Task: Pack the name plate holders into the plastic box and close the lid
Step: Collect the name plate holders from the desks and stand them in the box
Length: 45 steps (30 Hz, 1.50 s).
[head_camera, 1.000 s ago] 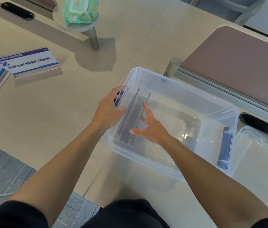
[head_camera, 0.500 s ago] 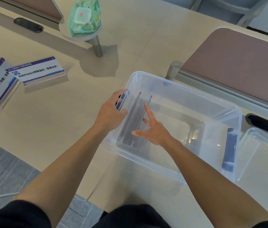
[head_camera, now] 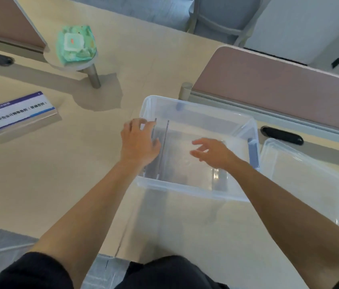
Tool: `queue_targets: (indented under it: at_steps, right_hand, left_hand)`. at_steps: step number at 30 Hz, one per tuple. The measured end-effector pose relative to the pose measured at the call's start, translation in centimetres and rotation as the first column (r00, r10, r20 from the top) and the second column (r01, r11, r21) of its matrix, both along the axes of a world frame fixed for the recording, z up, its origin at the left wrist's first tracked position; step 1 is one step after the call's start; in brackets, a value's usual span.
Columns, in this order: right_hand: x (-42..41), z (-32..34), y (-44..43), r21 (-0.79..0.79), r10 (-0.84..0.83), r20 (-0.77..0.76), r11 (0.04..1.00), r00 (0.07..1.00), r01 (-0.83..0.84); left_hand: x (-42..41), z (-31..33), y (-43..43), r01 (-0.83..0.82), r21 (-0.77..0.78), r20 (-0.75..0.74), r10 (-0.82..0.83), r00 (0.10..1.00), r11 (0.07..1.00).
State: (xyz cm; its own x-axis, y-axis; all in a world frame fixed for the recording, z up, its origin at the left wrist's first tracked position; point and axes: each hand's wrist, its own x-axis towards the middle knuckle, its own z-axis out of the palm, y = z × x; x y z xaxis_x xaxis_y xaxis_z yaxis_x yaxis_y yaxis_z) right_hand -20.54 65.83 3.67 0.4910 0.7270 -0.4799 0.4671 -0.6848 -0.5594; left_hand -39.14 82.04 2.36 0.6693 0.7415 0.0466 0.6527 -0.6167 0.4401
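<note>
Here, left hand (head_camera: 138, 141) fingers grip the plastic box (head_camera: 185, 187) rim beside upright holders (head_camera: 165, 146) (right hand (head_camera: 214, 153) fingers loose mid-box).

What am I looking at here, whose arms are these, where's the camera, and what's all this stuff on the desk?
There is no machine here. A person is working with bare hands, and the single picture comes from a camera worn on their head, looking down along their arms. On the pale table stands a clear plastic box, open, with its lid lying to its right. Inside, against the left wall, clear name plate holders stand on edge. The left hand is at that wall, by the holders; whether it grips anything is hard to tell. The right hand hovers over the box with loose fingers, holding nothing. Further left lies a printed name plate holder, not yet packed. A green pack of wipes sits on a small round stand.
</note>
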Motion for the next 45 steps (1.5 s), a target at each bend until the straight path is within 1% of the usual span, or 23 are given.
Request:
queue_targets:
  at_steps: [3,6,9,14,17,19,21,23,27,29,36,40,45]
  right_hand:
    - [1.2,3.8,-4.0,-0.042,-0.031,0.143,0.998,0.989,0.037]
    - [1.9,6.9,-8.6,-0.077,-0.087,0.267,0.991,0.96,0.112]
    - [2.6,9.3,-14.6,-0.098,-0.146,0.371,0.976,0.917,0.195]
    - [2.6,11.7,-27.0,-0.043,-0.321,0.417,0.928,0.85,0.371]
    - [2.3,12.1,-35.2,-0.026,-0.444,0.414,0.867,0.795,0.498]
    - [2.6,12.1,-40.9,-0.006,-0.518,0.419,0.819,0.746,0.573]
    - [3.0,11.8,-46.6,0.027,-0.574,0.431,0.78,0.697,0.625]
    - [3.4,11.5,-52.3,0.075,-0.626,0.419,0.746,0.658,0.662]
    - [4.4,11.1,-62.2,0.146,-0.691,0.398,0.698,0.604,0.702]
    - [5.2,10.9,-66.4,0.166,-0.706,0.39,0.685,0.591,0.709]
    - [10.9,10.0,-76.6,0.173,-0.727,0.363,0.667,0.583,0.725]
    - [16.4,9.4,-79.5,0.148,-0.694,0.378,0.698,0.612,0.7]
    - [24.5,9.4,-82.1,0.061,-0.627,0.411,0.743,0.662,0.666]
  left_hand:
    - [1.5,1.8,-1.8,0.144,-0.108,0.014,-0.144,0.99,0.984]
    - [3.9,2.5,-4.6,0.305,-0.185,0.019,-0.307,0.952,0.934]
    - [7.1,3.2,-8.9,0.421,-0.234,0.039,-0.425,0.904,0.876]
    - [12.9,5.0,-18.5,0.635,-0.222,0.031,-0.646,0.763,0.739]
    - [15.7,5.9,-25.2,0.715,-0.259,0.012,-0.738,0.675,0.65]
    - [17.6,6.5,-30.0,0.765,-0.253,0.0,-0.79,0.613,0.593]
    - [19.3,7.2,-35.0,0.789,-0.248,-0.008,-0.816,0.579,0.562]
    - [20.7,7.8,-40.2,0.794,-0.254,-0.021,-0.824,0.567,0.552]
    - [23.5,8.6,-49.5,0.795,-0.265,-0.058,-0.832,0.551,0.545]
    - [24.9,8.8,-53.5,0.8,-0.267,-0.06,-0.838,0.543,0.538]
    - [30.5,8.6,-63.3,0.805,-0.296,-0.027,-0.847,0.531,0.514]
    - [35.2,6.9,-67.1,0.792,-0.334,0.019,-0.836,0.548,0.511]
    - [42.7,4.5,-71.8,0.767,-0.413,0.121,-0.805,0.581,0.491]
